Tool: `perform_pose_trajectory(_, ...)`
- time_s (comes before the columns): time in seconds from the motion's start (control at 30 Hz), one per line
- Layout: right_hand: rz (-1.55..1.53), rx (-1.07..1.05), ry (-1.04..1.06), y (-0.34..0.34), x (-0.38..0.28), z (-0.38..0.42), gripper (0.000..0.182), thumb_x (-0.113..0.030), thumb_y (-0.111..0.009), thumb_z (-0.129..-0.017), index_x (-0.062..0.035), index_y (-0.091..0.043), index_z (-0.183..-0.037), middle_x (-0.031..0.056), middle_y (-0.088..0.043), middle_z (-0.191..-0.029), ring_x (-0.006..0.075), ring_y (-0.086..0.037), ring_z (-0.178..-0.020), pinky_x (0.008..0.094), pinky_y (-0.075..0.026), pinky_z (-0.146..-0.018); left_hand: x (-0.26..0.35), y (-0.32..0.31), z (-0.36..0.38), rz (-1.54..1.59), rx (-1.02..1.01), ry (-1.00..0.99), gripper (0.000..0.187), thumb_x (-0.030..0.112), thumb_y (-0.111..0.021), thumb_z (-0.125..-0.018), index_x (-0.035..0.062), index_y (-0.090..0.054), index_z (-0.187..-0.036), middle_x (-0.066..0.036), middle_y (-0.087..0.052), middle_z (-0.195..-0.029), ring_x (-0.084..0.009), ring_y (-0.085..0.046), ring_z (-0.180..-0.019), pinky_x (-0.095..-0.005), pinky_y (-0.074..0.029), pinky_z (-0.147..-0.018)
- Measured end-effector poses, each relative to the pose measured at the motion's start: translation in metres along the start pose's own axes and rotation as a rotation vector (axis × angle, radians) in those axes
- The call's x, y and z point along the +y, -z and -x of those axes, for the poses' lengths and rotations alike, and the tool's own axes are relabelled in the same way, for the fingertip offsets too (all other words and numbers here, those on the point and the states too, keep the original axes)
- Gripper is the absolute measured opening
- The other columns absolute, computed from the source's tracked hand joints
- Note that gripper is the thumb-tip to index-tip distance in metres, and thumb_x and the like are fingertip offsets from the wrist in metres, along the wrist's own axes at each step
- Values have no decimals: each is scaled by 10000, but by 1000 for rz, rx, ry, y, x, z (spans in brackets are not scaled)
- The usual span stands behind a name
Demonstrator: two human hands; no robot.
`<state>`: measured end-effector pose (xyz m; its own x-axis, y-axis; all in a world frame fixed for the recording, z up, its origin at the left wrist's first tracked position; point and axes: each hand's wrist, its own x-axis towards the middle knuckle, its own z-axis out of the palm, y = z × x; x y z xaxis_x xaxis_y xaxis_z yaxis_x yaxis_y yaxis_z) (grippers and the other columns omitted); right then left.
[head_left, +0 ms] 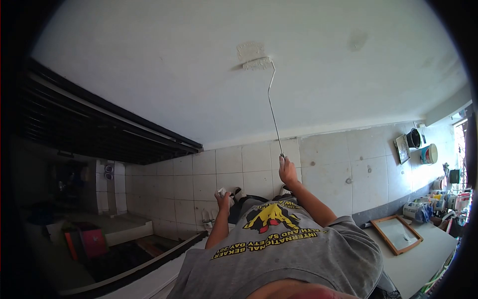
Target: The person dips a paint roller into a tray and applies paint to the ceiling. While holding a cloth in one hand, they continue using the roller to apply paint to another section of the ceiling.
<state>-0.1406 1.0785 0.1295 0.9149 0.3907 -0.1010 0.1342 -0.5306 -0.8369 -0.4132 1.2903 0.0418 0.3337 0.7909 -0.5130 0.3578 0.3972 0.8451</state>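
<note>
Right hand is clamped on the long thin metal roller pole; left hand grips a small white object. The white fluffy paint roller could skid off the white ceiling, leaving streaks or drips.

Reached the right arm out ahead from a short grey sleeve, bare forearm angled up and inward, elbow only slightly bent. Kept the right hand at the far end of that reach, fingers wrapped tight in a fist, back of the hand turned toward the camera, wrist in line with the forearm. Held the left arm lower and closer in, forearm bare and running almost straight away from the chest. Had the left hand curled closed too, knuckles up, well apart from the right hand and lower than it.
</note>
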Motion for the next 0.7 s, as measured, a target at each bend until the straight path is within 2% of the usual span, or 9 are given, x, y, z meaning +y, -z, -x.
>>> perform_pose_trajectory(0.07,8,0,13,1,-5,-2,346,-285,-431,-1001,39,-491,-896,333,-565,-687,536,-545,-702,600,-404,-613,-5,1,1,33,-22,46,742,106,-675,-763,93,-258,-1377,-141,-461,-1221,-248,-576,-960,-355,-549,-765)
perform_pose_trajectory(0.17,5,-2,20,6,-28,-6,355,-286,-422,-1005,45,-493,-897,335,-558,-688,535,-540,-699,596,-394,-605,-13,-4,5,41,10,32,740,108,-679,-759,93,-266,-1373,-143,-453,-1229,-252,-565,-987,-360,-548,-786)
perform_pose_trajectory(0.27,19,8,33,10,-41,-8,353,-283,-416,-1008,46,-495,-905,335,-554,-689,535,-534,-692,596,-385,-600,-21,-6,5,18,-4,30,664,141,-654,-784,94,-285,-1335,-137,-501,-1117,-254,-639,-807,-355,-531,-676)
perform_pose_trajectory(0.37,70,24,25,2,-25,-11,343,-284,-419,-1005,38,-497,-916,331,-560,-690,537,-536,-688,602,-390,-606,-6,-7,11,10,-4,48,670,139,-654,-785,91,-281,-1339,-137,-501,-1118,-254,-638,-813,-355,-531,-674)
perform_pose_trajectory(0.47,76,22,6,-6,14,-11,339,-288,-427,-1001,32,-498,-919,327,-567,-693,536,-540,-687,610,-392,-610,-16,-7,0,12,41,-51,680,138,-651,-788,87,-270,-1349,-138,-502,-1125,-253,-640,-823,-359,-530,-677)
perform_pose_trajectory(0.57,54,10,13,-5,13,-9,328,-285,-438,-995,28,-496,-914,324,-566,-684,533,-543,-682,610,-393,-602,0,-4,-2,44,4,37,701,154,-686,-761,93,-301,-1344,-140,-480,-1190,-231,-557,-1003,-341,-517,-762)
perform_pose_trajectory(0.7,21,36,51,0,-21,-11,331,-286,-438,-996,28,-492,-910,326,-560,-675,535,-539,-680,607,-396,-599,16,-4,2,-5,-15,49,706,165,-686,-764,84,-296,-1346,-136,-480,-1192,-226,-549,-1022,-335,-510,-774)
